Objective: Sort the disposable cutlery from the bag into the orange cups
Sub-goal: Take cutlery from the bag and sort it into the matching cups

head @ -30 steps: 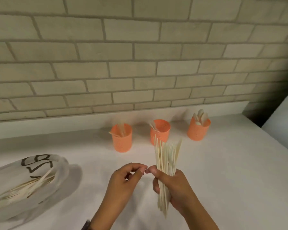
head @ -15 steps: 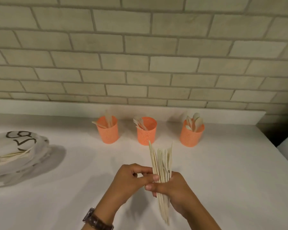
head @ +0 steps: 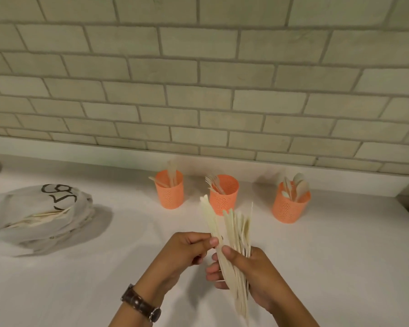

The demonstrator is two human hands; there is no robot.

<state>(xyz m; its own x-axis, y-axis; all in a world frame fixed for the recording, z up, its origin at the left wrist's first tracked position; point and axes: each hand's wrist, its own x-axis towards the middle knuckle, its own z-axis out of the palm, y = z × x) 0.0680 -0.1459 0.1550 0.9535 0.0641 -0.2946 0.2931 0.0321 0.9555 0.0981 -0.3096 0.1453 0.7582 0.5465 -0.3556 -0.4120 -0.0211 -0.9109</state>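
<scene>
- Left hand [head: 187, 253]: bare; one fingertip shows a short, plain nail.
- Left forearm [head: 137, 324]: uncovered from the wrist to the lower edge of the view.
- Wristwatch [head: 141, 303]: worn on the left wrist.
- Strap [head: 134, 299]: wide, dark brown, with a grained, leather-like surface.
- Watch case [head: 155, 315]: round and dark, with a thin metallic rim. The dial is too small to read.
- Right hand [head: 253, 274]: bare; the thumb shows a short, plain nail.
- Right forearm [head: 293, 315]: uncovered to the lower edge of the view.
</scene>
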